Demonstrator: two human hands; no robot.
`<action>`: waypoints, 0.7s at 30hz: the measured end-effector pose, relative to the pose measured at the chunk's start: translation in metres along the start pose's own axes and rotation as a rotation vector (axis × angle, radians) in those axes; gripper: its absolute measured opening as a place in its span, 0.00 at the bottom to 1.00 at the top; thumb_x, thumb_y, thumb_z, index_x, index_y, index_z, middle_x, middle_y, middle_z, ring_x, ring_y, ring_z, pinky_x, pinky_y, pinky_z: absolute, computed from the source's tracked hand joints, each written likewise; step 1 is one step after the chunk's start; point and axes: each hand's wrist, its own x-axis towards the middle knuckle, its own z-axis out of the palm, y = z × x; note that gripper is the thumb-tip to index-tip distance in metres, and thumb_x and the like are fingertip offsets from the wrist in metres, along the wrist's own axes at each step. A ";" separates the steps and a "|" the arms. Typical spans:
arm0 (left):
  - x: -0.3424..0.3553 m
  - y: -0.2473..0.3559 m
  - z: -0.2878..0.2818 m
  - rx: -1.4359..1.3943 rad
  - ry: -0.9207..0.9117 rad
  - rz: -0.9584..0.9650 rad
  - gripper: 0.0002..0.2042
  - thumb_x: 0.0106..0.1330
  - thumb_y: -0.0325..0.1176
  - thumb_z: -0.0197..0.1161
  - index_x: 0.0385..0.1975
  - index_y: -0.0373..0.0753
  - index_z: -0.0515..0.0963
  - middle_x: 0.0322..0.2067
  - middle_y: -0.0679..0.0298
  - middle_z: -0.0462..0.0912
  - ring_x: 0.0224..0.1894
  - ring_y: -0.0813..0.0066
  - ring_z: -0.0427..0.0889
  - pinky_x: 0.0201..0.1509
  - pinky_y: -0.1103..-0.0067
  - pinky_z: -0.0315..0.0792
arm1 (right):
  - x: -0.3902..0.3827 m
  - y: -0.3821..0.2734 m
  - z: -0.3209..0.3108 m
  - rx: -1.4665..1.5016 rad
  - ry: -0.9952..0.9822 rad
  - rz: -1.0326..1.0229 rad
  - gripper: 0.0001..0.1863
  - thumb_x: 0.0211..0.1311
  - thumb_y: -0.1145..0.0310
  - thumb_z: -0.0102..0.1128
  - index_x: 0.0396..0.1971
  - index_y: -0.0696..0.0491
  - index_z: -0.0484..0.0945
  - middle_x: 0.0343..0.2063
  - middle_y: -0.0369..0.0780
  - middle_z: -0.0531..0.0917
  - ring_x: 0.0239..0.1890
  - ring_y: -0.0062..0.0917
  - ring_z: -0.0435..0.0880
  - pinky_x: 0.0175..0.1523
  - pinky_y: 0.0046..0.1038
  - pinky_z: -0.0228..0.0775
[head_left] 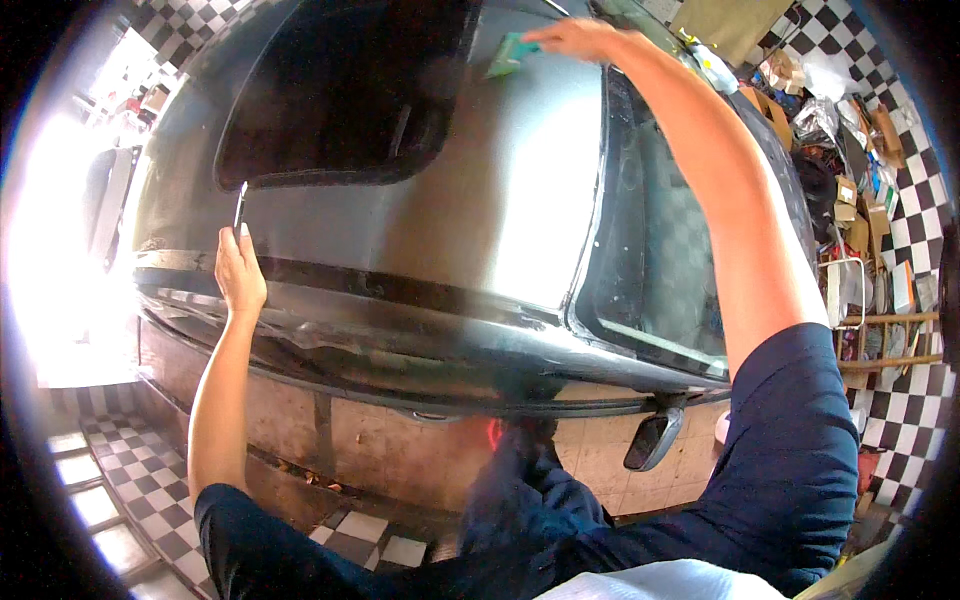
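A dark car's roof (550,180) spreads out below me, with a black sunroof panel (340,90) set in it. At the far side of the roof, my right hand (585,40) is closed on a flat green scraper (510,54), slightly smeared by motion, which lies against the roof beside the panel. My left hand (240,272) grips a slim dark knife-like tool (240,207), pointing away from me. Its pale tip reaches the near left corner of the sunroof panel; whether it touches is hard to tell.
The windshield (650,240) slopes off to the right, with a side mirror (653,440) sticking out near me. Boxes and plastic bags (825,120) crowd the far right by a metal-framed rack (850,290). Strong light glares on the left. Checkered tiles (140,465) cover the floor.
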 end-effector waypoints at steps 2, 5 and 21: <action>0.000 0.001 0.004 -0.010 0.029 0.010 0.15 0.69 0.42 0.42 0.38 0.33 0.66 0.34 0.46 0.74 0.40 0.46 0.72 0.42 0.62 0.65 | -0.043 0.058 0.032 0.123 0.002 -0.068 0.20 0.65 0.55 0.43 0.57 0.37 0.66 0.43 0.44 0.78 0.43 0.35 0.78 0.50 0.34 0.68; -0.001 0.009 0.002 0.016 0.039 -0.014 0.14 0.69 0.40 0.43 0.38 0.33 0.66 0.33 0.47 0.74 0.40 0.47 0.73 0.43 0.62 0.65 | -0.153 0.126 0.029 0.078 -0.186 0.064 0.20 0.65 0.58 0.41 0.56 0.40 0.68 0.44 0.45 0.78 0.46 0.34 0.78 0.51 0.35 0.68; 0.025 0.028 0.022 -0.151 -0.024 0.030 0.11 0.68 0.37 0.45 0.36 0.34 0.65 0.30 0.49 0.73 0.37 0.48 0.73 0.40 0.63 0.65 | 0.135 0.148 -0.015 -0.123 -0.045 0.467 0.17 0.61 0.66 0.46 0.50 0.49 0.72 0.19 0.37 0.73 0.18 0.20 0.73 0.20 0.24 0.69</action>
